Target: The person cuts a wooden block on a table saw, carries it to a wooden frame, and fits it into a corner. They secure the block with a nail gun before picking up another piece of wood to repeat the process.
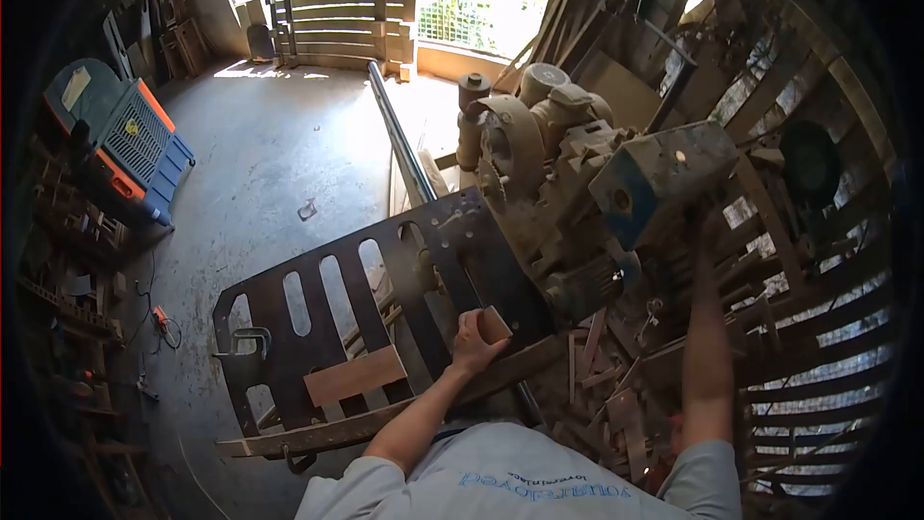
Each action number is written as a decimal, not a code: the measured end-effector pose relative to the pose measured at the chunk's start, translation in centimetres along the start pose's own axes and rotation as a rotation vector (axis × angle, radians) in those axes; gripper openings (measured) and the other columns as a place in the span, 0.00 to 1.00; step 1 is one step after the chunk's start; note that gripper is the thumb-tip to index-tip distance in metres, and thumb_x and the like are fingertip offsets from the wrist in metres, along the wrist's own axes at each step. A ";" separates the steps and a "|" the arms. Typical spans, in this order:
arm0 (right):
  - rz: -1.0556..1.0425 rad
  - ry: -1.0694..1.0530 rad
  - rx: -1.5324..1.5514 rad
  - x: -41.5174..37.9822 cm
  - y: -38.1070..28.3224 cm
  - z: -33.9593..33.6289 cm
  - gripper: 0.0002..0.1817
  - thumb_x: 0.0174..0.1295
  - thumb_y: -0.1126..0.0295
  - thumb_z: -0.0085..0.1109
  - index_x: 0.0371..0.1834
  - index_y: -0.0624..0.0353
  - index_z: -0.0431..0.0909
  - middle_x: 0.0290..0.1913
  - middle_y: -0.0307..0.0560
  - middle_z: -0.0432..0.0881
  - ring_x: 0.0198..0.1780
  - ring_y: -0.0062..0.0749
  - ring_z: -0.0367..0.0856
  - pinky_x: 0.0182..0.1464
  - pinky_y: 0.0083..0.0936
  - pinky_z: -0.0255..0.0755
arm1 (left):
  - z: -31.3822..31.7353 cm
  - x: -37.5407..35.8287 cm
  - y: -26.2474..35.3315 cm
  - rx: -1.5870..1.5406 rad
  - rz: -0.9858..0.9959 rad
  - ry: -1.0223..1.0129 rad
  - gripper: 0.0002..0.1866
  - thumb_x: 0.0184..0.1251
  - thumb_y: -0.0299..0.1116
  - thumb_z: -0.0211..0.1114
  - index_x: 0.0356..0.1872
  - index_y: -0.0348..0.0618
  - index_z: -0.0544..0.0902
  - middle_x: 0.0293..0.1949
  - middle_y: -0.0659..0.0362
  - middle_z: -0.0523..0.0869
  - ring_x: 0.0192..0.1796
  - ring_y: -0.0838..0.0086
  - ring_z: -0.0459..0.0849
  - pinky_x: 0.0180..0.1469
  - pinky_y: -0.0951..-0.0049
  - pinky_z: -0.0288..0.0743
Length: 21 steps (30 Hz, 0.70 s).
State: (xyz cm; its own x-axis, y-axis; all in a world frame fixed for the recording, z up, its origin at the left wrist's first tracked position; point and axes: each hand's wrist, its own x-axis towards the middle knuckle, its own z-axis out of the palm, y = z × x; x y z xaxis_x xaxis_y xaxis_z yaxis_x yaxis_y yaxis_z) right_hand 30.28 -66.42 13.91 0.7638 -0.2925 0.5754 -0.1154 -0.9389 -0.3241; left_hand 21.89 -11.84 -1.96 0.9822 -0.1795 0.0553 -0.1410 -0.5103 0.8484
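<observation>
Near the right corner of the dark slotted metal table, my left hand is closed on a small wooden piece. A flat reddish wooden board lies on the table to the left of that hand. My right arm reaches forward beside the blue-sided machine box; my right hand is in dark shadow there, and its fingers cannot be made out.
A dusty machine with a round saw blade stands behind the table. A metal clamp grips the table's left side. Wood scraps are piled below the machine. A blue and orange crate stands at the left.
</observation>
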 end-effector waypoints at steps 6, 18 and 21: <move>0.387 -0.289 0.212 -6.6 -15.6 -13.1 0.17 0.73 0.59 0.55 0.42 0.64 0.82 0.28 0.43 0.81 0.31 0.22 0.78 0.37 0.26 0.73 | 3.6 1.6 0.3 0.095 -0.053 -0.133 0.43 0.45 0.46 0.81 0.63 0.46 0.69 0.61 0.50 0.71 0.57 0.47 0.80 0.56 0.52 0.79; 0.148 -0.804 0.464 -29.0 -30.0 3.6 0.15 0.68 0.70 0.52 0.54 0.64 0.74 0.55 0.59 0.78 0.46 0.59 0.82 0.47 0.48 0.77 | 6.1 1.8 0.4 -0.078 -0.235 -0.221 0.35 0.58 0.37 0.77 0.64 0.36 0.72 0.28 0.54 0.85 0.29 0.69 0.85 0.35 0.68 0.80; 0.171 -0.974 0.338 -28.8 -28.8 4.9 0.21 0.68 0.73 0.47 0.62 0.69 0.67 0.64 0.63 0.72 0.52 0.63 0.80 0.51 0.49 0.76 | 7.4 2.3 0.9 -0.061 -0.199 -0.254 0.32 0.58 0.37 0.77 0.62 0.38 0.74 0.26 0.54 0.85 0.28 0.69 0.85 0.35 0.67 0.79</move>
State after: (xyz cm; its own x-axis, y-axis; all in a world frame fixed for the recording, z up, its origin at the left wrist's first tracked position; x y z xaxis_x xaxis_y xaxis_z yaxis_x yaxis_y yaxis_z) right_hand 14.71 -30.05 2.94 0.9529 -0.0029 -0.3034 -0.2010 -0.7551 -0.6241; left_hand 23.10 -18.95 -4.93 0.9262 -0.2893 -0.2417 0.0662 -0.5063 0.8598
